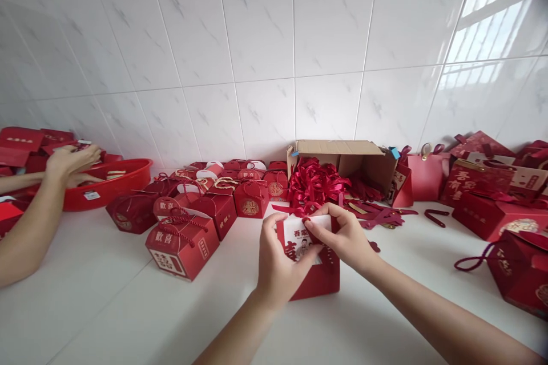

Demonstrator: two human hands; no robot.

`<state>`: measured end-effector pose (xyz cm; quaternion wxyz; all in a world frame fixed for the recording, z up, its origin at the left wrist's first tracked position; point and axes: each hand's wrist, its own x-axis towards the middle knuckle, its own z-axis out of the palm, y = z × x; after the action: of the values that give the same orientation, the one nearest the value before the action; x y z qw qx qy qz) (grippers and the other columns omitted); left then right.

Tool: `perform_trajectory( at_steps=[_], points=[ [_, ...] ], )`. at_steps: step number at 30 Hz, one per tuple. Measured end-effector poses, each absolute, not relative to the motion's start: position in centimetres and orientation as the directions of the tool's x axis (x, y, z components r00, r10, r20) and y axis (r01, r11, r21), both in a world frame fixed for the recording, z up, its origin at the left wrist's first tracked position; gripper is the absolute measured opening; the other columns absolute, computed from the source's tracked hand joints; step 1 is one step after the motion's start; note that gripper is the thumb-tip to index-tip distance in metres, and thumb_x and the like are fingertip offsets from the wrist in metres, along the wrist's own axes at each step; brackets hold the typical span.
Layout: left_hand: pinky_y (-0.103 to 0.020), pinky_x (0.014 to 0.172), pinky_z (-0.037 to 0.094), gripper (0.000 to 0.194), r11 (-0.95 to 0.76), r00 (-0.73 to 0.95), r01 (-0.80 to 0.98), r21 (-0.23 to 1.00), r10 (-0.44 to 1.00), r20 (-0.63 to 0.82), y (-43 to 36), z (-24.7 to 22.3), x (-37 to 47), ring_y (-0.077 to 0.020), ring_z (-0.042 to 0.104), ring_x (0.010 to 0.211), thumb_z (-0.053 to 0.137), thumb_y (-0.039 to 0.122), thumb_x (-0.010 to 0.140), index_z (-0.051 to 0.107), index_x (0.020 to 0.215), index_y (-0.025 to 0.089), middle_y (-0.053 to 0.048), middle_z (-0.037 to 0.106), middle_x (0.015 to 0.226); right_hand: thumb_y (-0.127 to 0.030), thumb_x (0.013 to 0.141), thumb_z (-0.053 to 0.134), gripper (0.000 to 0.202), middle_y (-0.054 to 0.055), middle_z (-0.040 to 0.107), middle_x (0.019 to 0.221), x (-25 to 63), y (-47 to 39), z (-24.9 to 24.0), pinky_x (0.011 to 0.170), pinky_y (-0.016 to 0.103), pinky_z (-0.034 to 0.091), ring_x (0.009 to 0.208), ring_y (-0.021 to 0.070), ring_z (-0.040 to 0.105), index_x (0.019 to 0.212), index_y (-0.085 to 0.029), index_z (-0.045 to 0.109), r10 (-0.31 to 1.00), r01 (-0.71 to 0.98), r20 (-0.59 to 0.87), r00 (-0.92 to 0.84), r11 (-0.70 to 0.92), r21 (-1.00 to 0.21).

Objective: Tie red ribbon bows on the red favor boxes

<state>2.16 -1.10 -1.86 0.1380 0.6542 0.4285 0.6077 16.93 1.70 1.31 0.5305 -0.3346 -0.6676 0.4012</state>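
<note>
Right in front of me stands a red gift box (319, 285) with a white printed panel showing red characters and a small figure. My left hand (276, 262) is closed around its left side, the thumb lying across the panel. My right hand (346, 236) pinches the box's top edge between thumb and fingers. Something small and dark red shows at that thumb tip, too small to name. Just behind the box, a heap of red ribbons (319, 182) spills from a cardboard box (336, 148) lying on its side.
Several red candy boxes with rope handles, one nearest me (184, 248), stand at the left. Beyond them, another person's hands (72, 165) are over a red basin (143, 174). Loose ribbon strips (387, 215) and more red boxes (483, 214) lie to the right. A tiled wall (265, 28) rises behind.
</note>
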Motion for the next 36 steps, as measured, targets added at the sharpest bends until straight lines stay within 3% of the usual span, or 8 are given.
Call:
perform_trajectory(
  at_steps=[3,8,13,24,26,28,33,36],
  points=[
    [-0.043,0.086,0.050,0.084,-0.588,-0.170,0.543,0.600,0.622,0.764,-1.2,-2.5,3.1,-0.0301,0.056,0.110,0.080,0.033,0.063,0.031,0.129,0.020,-0.018,0.048,0.123,-0.033,0.075,0.069,0.022,-0.001,0.058,0.064,16.4,1.1,1.3,0.049,0.022,0.041,0.056,0.0118,0.050,0.071,-0.018,0.054,0.834,0.079,0.539,-0.117,0.548,-0.832],
    [-0.044,0.088,0.048,0.078,-0.617,-0.196,0.583,0.528,0.524,0.829,-0.8,-2.4,2.8,-0.0273,0.055,0.111,0.073,0.028,0.072,0.025,0.132,0.020,-0.019,0.046,0.124,-0.022,0.075,0.067,0.016,-0.002,0.057,0.063,16.7,0.4,2.1,0.048,0.021,0.038,0.054,0.0104,0.049,0.070,-0.018,0.053,0.636,0.208,0.770,-0.052,0.761,-0.614],
    [-0.026,0.067,0.049,0.008,-0.595,-0.065,0.575,0.562,0.651,0.756,-0.3,-0.6,0.9,-0.0139,0.059,0.071,0.060,0.026,0.083,0.056,0.086,0.019,-0.001,0.062,0.078,-0.019,0.077,0.066,0.015,-0.001,0.055,0.064,18.8,1.2,3.6,0.048,0.022,0.038,0.055,0.0110,0.049,0.072,-0.019,0.052,0.502,0.313,0.863,-0.055,0.830,-0.463],
    [-0.024,0.074,0.053,0.005,-0.701,0.078,0.009,0.713,0.712,0.698,-2.3,9.4,-0.3,-0.0146,0.065,0.078,0.064,0.023,0.082,0.065,0.084,0.019,-0.003,0.067,0.080,-0.009,0.077,0.061,0.014,0.003,0.053,0.072,19.6,0.2,4.7,0.053,0.030,0.042,0.063,0.0154,0.048,0.086,-0.019,0.055,0.108,0.263,0.931,-0.347,0.965,-0.014],
    [-0.025,0.063,0.056,0.041,-0.660,0.145,0.029,0.751,0.746,0.650,-3.5,11.9,1.1,-0.0147,0.066,0.068,0.068,0.020,0.079,0.051,0.115,0.027,0.001,0.067,0.078,-0.006,0.074,0.062,0.021,0.004,0.054,0.073,19.6,-0.6,5.3,0.056,0.032,0.044,0.065,0.0163,0.050,0.090,-0.018,0.056,0.032,0.233,0.945,-0.324,0.971,0.047],
    [-0.025,0.059,0.056,0.061,-0.726,0.144,0.094,0.681,0.687,0.712,-4.6,13.5,2.0,-0.0143,0.066,0.062,0.069,0.017,0.078,0.037,0.127,0.033,0.004,0.066,0.073,-0.002,0.072,0.064,0.026,0.005,0.055,0.073,19.8,-1.4,6.1,0.056,0.034,0.045,0.065,0.0170,0.051,0.092,-0.016,0.058,-0.018,0.231,0.950,-0.311,0.968,0.094],
    [-0.022,0.055,0.054,0.018,-0.817,0.346,0.353,0.457,0.567,0.747,-6.1,14.3,1.2,-0.0136,0.065,0.060,0.060,0.012,0.081,0.065,0.091,0.027,0.002,0.069,0.074,-0.001,0.069,0.064,0.031,0.005,0.056,0.073,20.5,-2.4,7.4,0.056,0.035,0.047,0.066,0.0182,0.054,0.096,-0.015,0.059,-0.015,0.253,0.938,-0.346,0.961,0.109],
    [-0.023,0.060,0.055,0.029,-0.809,0.407,0.472,0.350,0.552,0.728,-6.2,13.9,0.2,-0.0162,0.067,0.070,0.050,0.012,0.086,0.067,0.101,0.031,0.000,0.072,0.084,-0.001,0.070,0.062,0.029,0.006,0.058,0.072,20.6,-2.6,7.8,0.057,0.036,0.048,0.066,0.0185,0.055,0.095,-0.016,0.059,0.027,0.278,0.932,-0.362,0.957,0.081]
  ],
)
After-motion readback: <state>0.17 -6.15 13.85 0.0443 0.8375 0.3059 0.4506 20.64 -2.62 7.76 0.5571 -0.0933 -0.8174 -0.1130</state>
